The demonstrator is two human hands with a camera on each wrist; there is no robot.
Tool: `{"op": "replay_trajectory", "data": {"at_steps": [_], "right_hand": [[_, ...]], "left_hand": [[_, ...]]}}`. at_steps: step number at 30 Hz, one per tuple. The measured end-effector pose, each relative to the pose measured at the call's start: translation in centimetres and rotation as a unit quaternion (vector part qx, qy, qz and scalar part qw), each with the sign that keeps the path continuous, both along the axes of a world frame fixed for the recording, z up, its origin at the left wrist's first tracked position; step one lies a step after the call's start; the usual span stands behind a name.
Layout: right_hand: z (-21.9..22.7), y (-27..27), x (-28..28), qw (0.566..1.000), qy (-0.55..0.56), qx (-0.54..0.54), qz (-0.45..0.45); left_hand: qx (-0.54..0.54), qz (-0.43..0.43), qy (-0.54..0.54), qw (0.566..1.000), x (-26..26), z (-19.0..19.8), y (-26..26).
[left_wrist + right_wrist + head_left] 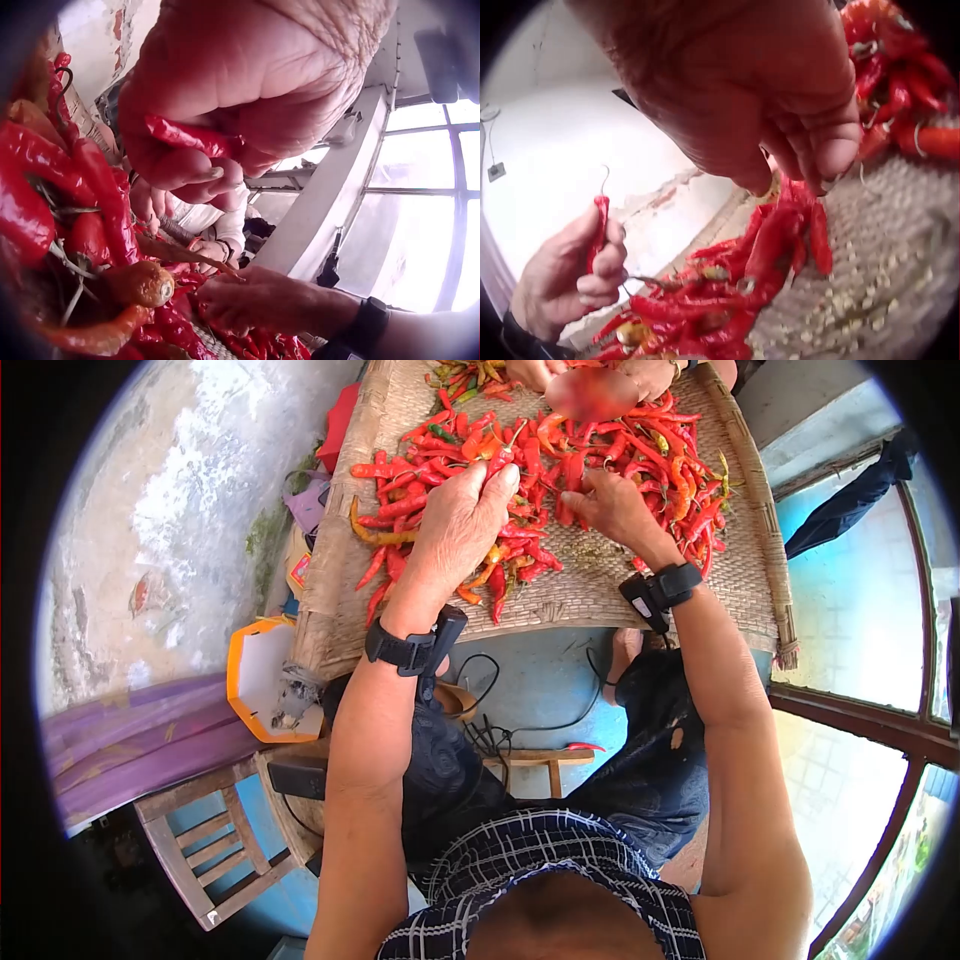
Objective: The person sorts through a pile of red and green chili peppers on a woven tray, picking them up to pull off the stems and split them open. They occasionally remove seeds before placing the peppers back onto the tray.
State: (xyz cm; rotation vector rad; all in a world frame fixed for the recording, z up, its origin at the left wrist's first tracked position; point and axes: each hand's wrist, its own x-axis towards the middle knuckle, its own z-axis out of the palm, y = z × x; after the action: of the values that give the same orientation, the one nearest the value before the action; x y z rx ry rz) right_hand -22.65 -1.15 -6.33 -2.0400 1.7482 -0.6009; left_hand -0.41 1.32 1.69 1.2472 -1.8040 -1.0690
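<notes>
In the head view my left hand [458,530] grips a red pepper [502,457] above the pile; the left wrist view shows that pepper [195,139] between the curled fingers and palm. Its thin curved stem stands up in the right wrist view, above my left hand [574,277]. Lower over the heap [400,505], my right hand [618,515] pinches a red pepper [572,472] between thumb and fingertips. Seen from the right wrist, this pepper [793,191] hangs below the fingertips, close to other peppers [776,240].
The peppers lie on a woven mat [560,600] with raised edges. Across it another person's hands [645,375] are among the peppers. Pale seeds [855,307] are scattered on the mat. Below are a small wooden stool [545,757] and black cables. A wooden chair [215,850] stands at left.
</notes>
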Motion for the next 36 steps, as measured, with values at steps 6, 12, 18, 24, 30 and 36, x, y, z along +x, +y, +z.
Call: {"op": "replay_trajectory", "data": {"at_steps": [6, 12, 18, 24, 30, 36], "right_hand": [[0.8, -0.1, 1.3, 0.999, -0.004, 0.044, -0.032], [3.1, 0.7, 1.4, 0.958, -0.219, 0.187, 0.005], [6.3, 3.9, 2.8, 0.888, -0.402, 0.187, 0.122], [5.6, 4.2, 2.3, 0.841, -0.478, 0.236, 0.086], [5.4, 1.0, -1.7, 0.824, -0.563, 0.063, -0.016], [6.8, 2.4, 0.0, 0.936, -0.35, 0.003, 0.02]], "left_hand": [[0.001, 0.005, 0.001, 1.0, 0.1, -0.4, -0.1], [-0.053, 0.016, -0.013, 0.998, 0.2, -1.3, -0.4], [0.069, -0.058, 0.031, 0.995, -0.4, -1.6, 0.0], [0.041, -0.036, 0.201, 0.978, -1.1, -2.0, 0.0], [0.113, -0.008, 0.154, 0.981, 0.0, -0.1, 0.3], [0.106, -0.074, 0.143, 0.981, -0.4, -1.0, 0.2]]}}
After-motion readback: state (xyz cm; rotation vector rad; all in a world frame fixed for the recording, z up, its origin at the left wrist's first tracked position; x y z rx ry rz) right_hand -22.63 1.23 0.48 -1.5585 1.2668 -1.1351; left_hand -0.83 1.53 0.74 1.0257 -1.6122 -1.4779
